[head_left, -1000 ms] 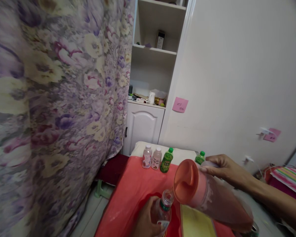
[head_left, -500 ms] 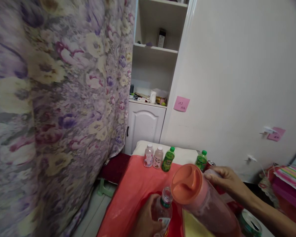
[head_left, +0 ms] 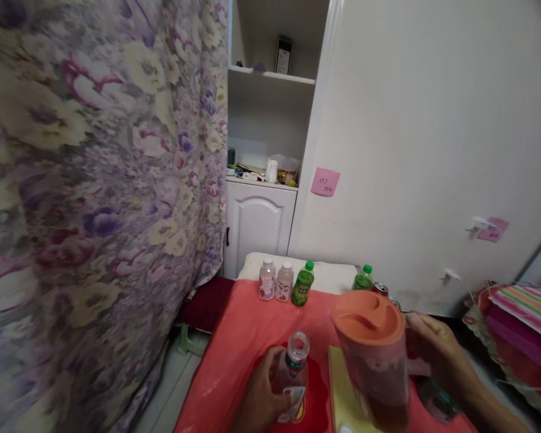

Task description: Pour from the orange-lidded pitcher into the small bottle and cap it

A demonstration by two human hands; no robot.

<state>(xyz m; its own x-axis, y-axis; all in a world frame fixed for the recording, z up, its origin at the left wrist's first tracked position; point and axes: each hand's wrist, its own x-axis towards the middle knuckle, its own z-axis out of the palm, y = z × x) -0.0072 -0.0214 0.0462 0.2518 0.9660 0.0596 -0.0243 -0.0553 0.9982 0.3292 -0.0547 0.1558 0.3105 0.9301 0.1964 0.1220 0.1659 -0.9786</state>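
Observation:
My left hand (head_left: pixel 265 394) is closed around a clear, uncapped bottle (head_left: pixel 296 376) with a green neck band and a white label. The bottle stands roughly upright, its open mouth facing up, over a red mat (head_left: pixel 319 394). To its right is a see-through pitcher (head_left: pixel 379 376) with an orange lid (head_left: pixel 367 316) and some liquid low inside. My right hand (head_left: pixel 433 346) grips the pitcher's handle at its right side, and the pitcher is nearly upright, apart from the bottle. My right fingers are partly hidden behind the handle area.
Two clear white-capped bottles (head_left: pixel 267 279) and a green drink bottle (head_left: pixel 303 285) stand at the table's far side. Another green bottle (head_left: pixel 363 278) and cans (head_left: pixel 380 288) are behind the pitcher. A can (head_left: pixel 437 400) sits near my right forearm. A flowered curtain (head_left: pixel 117 180) hangs left.
The pitcher has swung from tilted towards the bottle's mouth to nearly upright, moving right and away from it. My left hand still holds the bottle in about the same place.

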